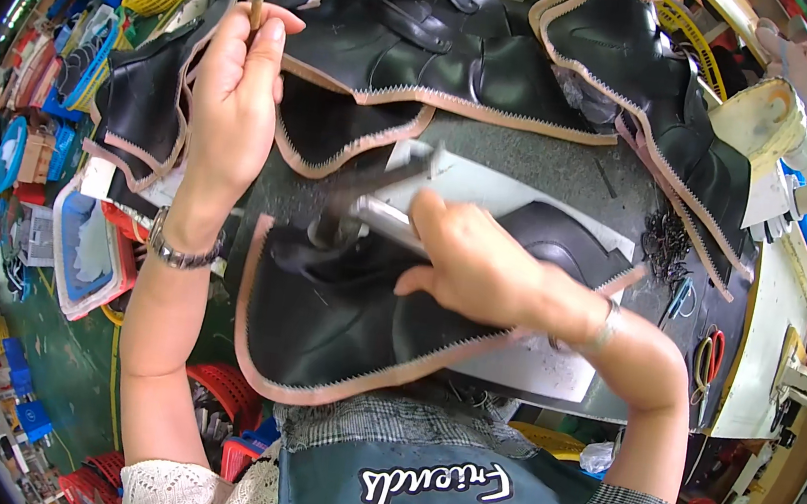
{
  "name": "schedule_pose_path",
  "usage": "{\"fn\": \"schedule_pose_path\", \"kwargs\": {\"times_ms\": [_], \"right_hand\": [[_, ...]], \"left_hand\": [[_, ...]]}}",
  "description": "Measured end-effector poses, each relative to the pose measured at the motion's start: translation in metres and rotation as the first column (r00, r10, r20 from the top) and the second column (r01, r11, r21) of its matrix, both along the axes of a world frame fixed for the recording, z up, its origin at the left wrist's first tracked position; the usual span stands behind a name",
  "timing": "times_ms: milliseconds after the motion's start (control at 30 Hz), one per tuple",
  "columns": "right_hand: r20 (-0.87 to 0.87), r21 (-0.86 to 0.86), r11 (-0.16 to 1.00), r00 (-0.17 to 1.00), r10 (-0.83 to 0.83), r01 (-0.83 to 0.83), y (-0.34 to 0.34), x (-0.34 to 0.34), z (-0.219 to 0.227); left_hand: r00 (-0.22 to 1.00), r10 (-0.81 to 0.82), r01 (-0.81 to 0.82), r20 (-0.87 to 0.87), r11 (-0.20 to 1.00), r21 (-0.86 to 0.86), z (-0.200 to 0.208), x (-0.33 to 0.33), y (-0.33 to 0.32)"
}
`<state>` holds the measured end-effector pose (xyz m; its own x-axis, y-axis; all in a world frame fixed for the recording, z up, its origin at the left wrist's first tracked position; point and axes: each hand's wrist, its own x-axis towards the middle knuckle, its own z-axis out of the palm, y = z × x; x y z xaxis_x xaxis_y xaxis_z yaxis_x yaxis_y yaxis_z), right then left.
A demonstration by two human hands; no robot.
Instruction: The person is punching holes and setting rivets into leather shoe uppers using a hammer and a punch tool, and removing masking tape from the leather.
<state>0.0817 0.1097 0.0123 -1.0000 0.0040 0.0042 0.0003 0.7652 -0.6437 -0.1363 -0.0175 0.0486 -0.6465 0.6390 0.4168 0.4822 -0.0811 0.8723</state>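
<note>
My left hand [237,106] is raised at the left, its fingers closed round a thin brass-coloured metal rod [256,7], perhaps a punch, whose end sticks up past the thumb. In my right hand [483,262] is a hammer [389,220], its head smeared by motion. The hammer hovers over, or rests at, a black leather piece [334,329] with a pinkish zigzag-cut edge; I cannot tell whether they touch. This piece lies near me, partly on a white board [549,376], and my right forearm crosses above its right side.
More black leather pieces [506,73] with the same edging cover the table's far side, left and right. On the right lie a heap of small dark bits [664,246], a blue-handled tool [680,301] and red-handled scissors [708,362]. A blue-and-white basket [85,258] stands left of the table.
</note>
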Motion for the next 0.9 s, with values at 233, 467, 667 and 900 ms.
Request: {"fn": "schedule_pose_path", "kwargs": {"times_ms": [233,467,667,900], "right_hand": [[-0.565,0.334,0.508,0.6,-0.567,0.794,0.122,0.041,0.106],[-0.55,0.592,0.155,0.537,-0.64,0.791,0.314,0.053,-0.003],[-0.511,0.423,0.158,0.379,-0.772,0.892,0.303,0.073,0.026],[-0.645,0.136,0.398,0.386,-0.66,0.907,0.184,0.086,0.079]], "left_hand": [[0.586,-0.385,-0.035,-0.713,0.867,-0.497,-0.031,-0.046,0.025],[0.567,-0.389,-0.003,-0.726,0.88,-0.474,-0.085,-0.05,0.078],[0.718,-0.003,-0.211,-0.696,0.952,-0.221,0.055,-0.009,0.039],[0.446,-0.773,0.091,-0.451,0.54,-0.837,0.024,0.13,-0.032]]}}
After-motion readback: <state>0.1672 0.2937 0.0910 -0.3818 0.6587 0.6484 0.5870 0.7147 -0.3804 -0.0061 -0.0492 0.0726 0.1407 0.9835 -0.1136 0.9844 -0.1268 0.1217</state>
